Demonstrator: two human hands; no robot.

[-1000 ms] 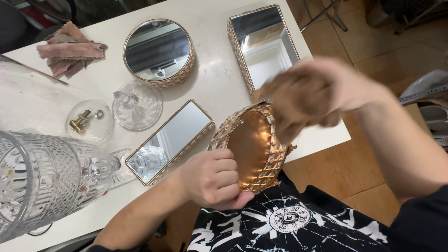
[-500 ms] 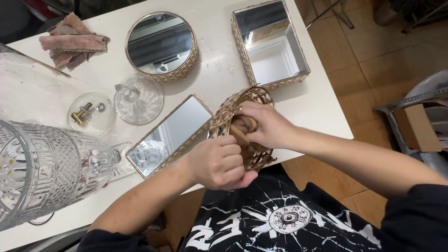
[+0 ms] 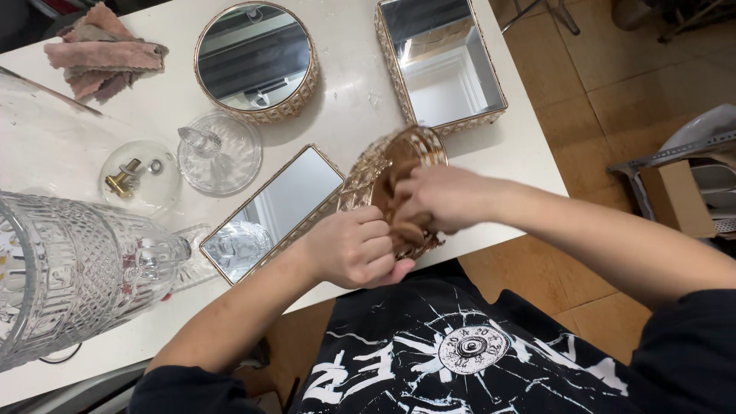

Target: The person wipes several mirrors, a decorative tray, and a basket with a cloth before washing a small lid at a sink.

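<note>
Head view: round gold-rimmed mirror tray (image 3: 383, 165) tilted at the near table (image 3: 529, 153) edge.
Left hand (image 3: 354, 247): clenched on its rim.
Right hand (image 3: 441, 198): pressing a brownish cloth (image 3: 410, 230) inside (wiping seemingly midway).

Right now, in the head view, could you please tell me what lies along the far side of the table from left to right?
Folded pinkish cloths → round gold-rimmed mirror tray → rectangular gold-rimmed mirror tray.
</note>
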